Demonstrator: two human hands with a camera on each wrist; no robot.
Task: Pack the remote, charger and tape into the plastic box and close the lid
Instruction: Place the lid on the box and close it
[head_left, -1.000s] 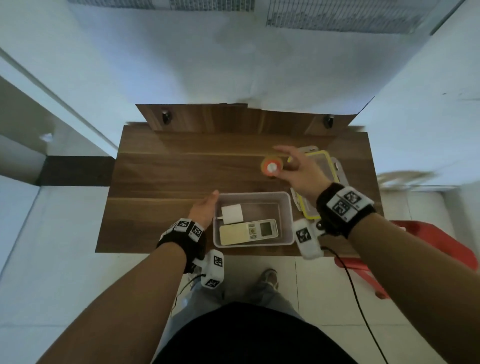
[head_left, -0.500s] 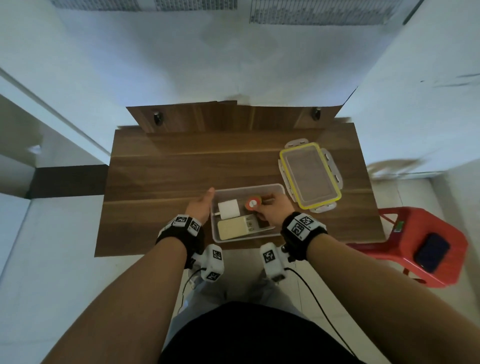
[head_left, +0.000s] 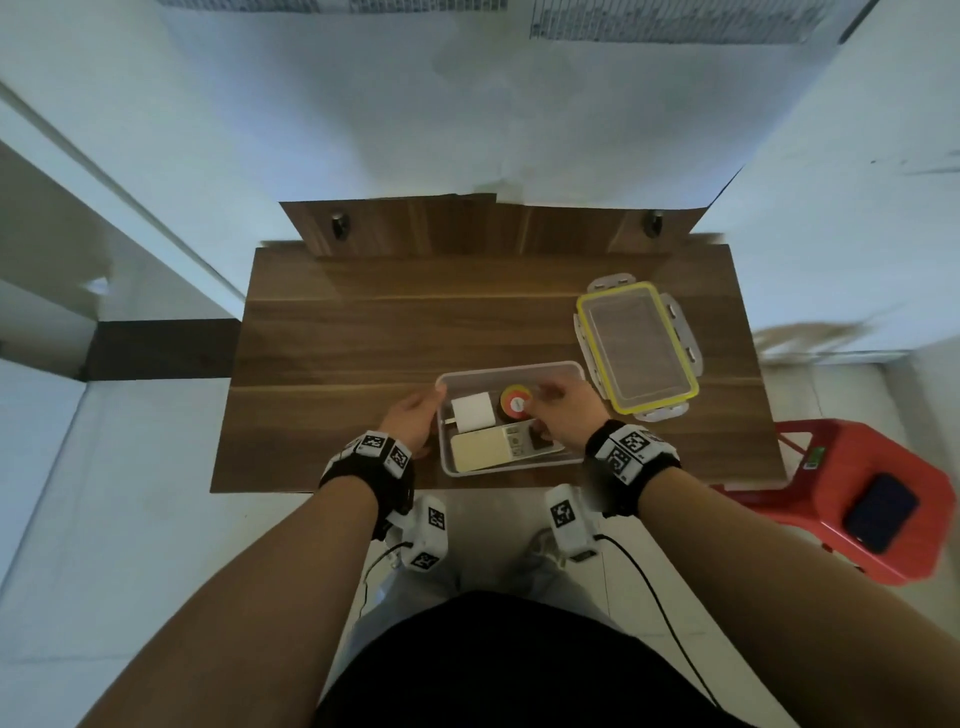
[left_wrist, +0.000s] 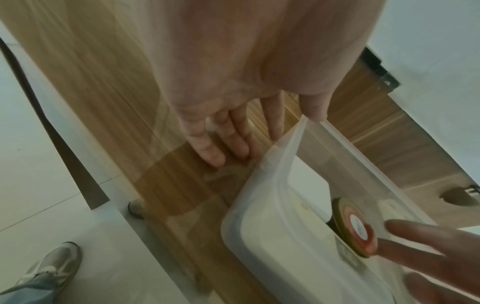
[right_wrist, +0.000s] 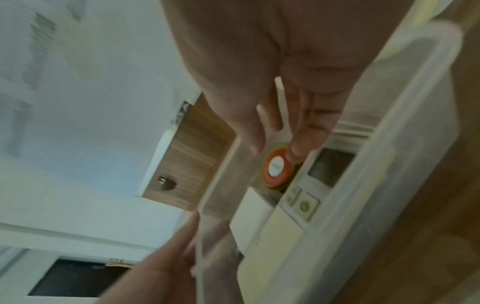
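Note:
The clear plastic box (head_left: 509, 367) stands at the table's near edge. Inside lie the white charger (head_left: 471, 411), the cream remote (head_left: 483, 449) and the orange tape roll (head_left: 515, 401), which leans tilted by the charger and remote. My right hand (head_left: 545, 402) hovers over the box with straight fingers; its tips touch the tape (right_wrist: 276, 167) at its right edge. My left hand (head_left: 415, 415) rests flat on the table against the box's left wall, thumb on the rim (left_wrist: 280, 185). The yellow-rimmed lid (head_left: 638, 348) lies to the box's far right.
The wooden table (head_left: 363, 338) is backed by a low wooden panel (head_left: 467, 223) and a white wall. A red stool (head_left: 831, 467) carrying a dark phone (head_left: 878, 512) stands right of the table. My shoes show on the tiled floor below.
My right hand carried the tape from the table's far middle down into the box, and its fingers have now straightened beside it. The left hand stayed at the box's left wall.

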